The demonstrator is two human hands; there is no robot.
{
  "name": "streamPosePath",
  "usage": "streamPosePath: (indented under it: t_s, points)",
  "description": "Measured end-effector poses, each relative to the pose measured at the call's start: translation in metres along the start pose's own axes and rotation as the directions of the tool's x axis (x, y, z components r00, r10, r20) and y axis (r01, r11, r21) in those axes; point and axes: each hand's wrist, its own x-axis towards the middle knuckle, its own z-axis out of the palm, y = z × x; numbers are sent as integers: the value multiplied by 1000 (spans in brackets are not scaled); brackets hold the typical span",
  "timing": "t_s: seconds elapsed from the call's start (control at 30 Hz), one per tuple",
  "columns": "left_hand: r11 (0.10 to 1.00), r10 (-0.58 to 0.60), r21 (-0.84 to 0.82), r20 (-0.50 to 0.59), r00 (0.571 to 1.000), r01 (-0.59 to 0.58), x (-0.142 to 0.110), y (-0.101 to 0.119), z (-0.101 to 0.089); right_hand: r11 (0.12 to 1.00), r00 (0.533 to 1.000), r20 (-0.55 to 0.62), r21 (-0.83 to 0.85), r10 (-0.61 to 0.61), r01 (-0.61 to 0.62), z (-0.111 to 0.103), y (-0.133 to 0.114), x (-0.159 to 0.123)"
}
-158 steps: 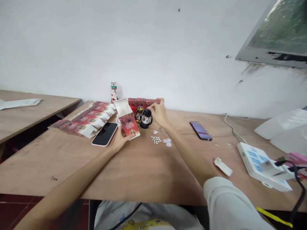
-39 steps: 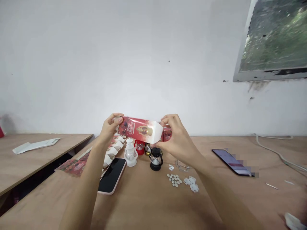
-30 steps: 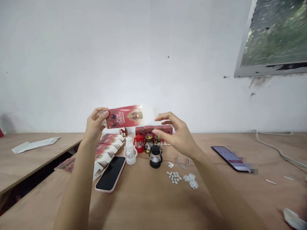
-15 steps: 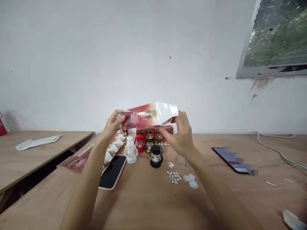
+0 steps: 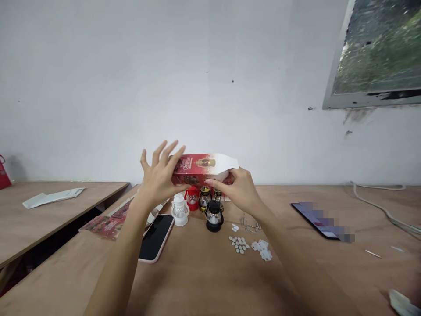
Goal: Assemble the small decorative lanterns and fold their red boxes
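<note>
A red printed cardboard box (image 5: 197,164) with an open white flap hangs level above the table. My right hand (image 5: 241,186) grips it at the flap end, thumb in front and fingers behind. At the other end, my left hand (image 5: 161,175) is open, fingers spread upward and thumb under the box; whether its palm touches the box I cannot tell. Below stand small lanterns: a white lantern (image 5: 180,210), a red lantern (image 5: 191,198), a black lantern (image 5: 214,216) and gold-and-black ones (image 5: 205,198).
A pink-edged phone (image 5: 157,237) lies left of the lanterns, near flat red printed cartons (image 5: 103,226). Button cells (image 5: 239,244), white plastic pieces (image 5: 262,249) and bent wires (image 5: 250,225) lie to the right. Farther right are another phone (image 5: 312,219) and a cable (image 5: 378,206).
The flattened box has been opened into a squared shape and lowered slightly. My left hand has gone from pinching its end to spread fingers; my right hand still holds the flap end.
</note>
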Motion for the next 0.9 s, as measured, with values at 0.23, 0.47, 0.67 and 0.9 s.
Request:
streamPosePath:
  t_s: [0.23,0.47,0.67,0.9]
  points:
    - [996,57,55,226,973,-71,2,15,-7,999,991,132,-33,14,-10,-7,-9,0]
    - [977,-156,175,183,971,124,-2,-12,-22,939,978,100,-276,-181,202,-34,-5,3]
    - [965,-249,116,145,958,234,-8,-22,-37,920,973,91,-317,-212,230,-47,-14,-2]
    - [985,-163,117,367,916,128,-42,-56,-68,876,932,305,-370,-198,308,-68,-21,-12]
